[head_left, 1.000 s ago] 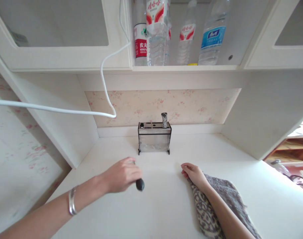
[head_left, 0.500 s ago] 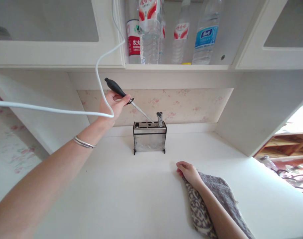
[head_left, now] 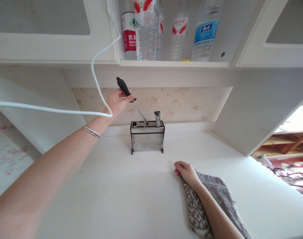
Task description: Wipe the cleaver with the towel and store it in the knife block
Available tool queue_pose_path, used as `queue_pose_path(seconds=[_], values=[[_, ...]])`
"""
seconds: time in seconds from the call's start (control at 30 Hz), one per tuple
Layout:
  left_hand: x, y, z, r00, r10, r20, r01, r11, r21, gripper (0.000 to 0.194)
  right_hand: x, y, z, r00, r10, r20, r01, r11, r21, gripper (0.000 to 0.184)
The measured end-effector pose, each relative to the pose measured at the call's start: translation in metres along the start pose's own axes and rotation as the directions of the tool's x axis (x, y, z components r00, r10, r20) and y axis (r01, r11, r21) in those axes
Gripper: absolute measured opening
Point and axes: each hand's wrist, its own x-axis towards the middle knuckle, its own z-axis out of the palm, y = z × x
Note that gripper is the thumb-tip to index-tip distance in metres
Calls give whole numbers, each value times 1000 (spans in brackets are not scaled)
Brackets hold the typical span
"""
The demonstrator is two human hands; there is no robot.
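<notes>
My left hand [head_left: 120,102] is closed on the black handle of a sharpening steel [head_left: 123,87]. Its thin metal rod slants down to the right, and the tip meets the round hole in the top of a knife block [head_left: 147,141]. That block has clear sides, a metal top and black end frames. In its right end stands another handle [head_left: 157,118], dark and patterned. My right hand [head_left: 187,173] rests on the counter with curled fingers, at the corner of a grey-brown patterned cloth [head_left: 216,192]. Its fingers seem to pinch that corner.
A white cable [head_left: 96,76] hangs in front of my left forearm. Overhead, an open cabinet shelf [head_left: 176,63] holds several plastic bottles [head_left: 206,33]. White panels flank the counter [head_left: 121,186], with floral wallpaper [head_left: 186,103] behind. Wooden shelving [head_left: 280,144] is at the far right.
My left hand has moved slightly right and tipped the steel more upright. The rod's tip has shifted from near the right-hand handle to the round hole. My right hand stays at the cloth.
</notes>
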Motion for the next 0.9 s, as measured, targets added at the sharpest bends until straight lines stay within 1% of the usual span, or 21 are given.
queue_pose_path(seconds=[0.23, 0.33, 0.47, 0.53, 0.67, 0.73, 0.8, 0.9], values=[[1, -2, 0, 995, -40, 94, 41, 999, -12, 26, -3, -3, 0, 1000, -4, -4, 4, 1000, -16, 30], [2, -5, 2, 993, -42, 111, 46, 999, -28, 27, -4, -4, 0, 1000, -7, -11, 6, 999, -37, 30], [12, -4, 7, 992, -51, 115, 46, 998, 50, 25, -7, -7, 0, 1000, -23, -14, 22, 997, -78, 28], [21, -3, 14, 990, -55, 132, 45, 996, 75, 25, -8, -9, 0, 999, -30, -18, 28, 995, -100, 28], [38, -6, 32, 984, -29, 174, 19, 998, 56, 28, -10, -11, -1, 999, -35, -29, 31, 991, -132, 27], [43, -10, 42, 978, -30, 205, 9, 995, 103, 28, -10, -11, -1, 999, -36, -33, 31, 989, -142, 28], [42, -17, 52, 964, -56, 261, 9, 984, 176, 27, -10, -11, -1, 999, -37, -34, 32, 989, -148, 28], [28, -33, 65, 943, -116, 312, 36, 968, 250, 28, -10, -12, -1, 999, -37, -37, 31, 988, -153, 29]])
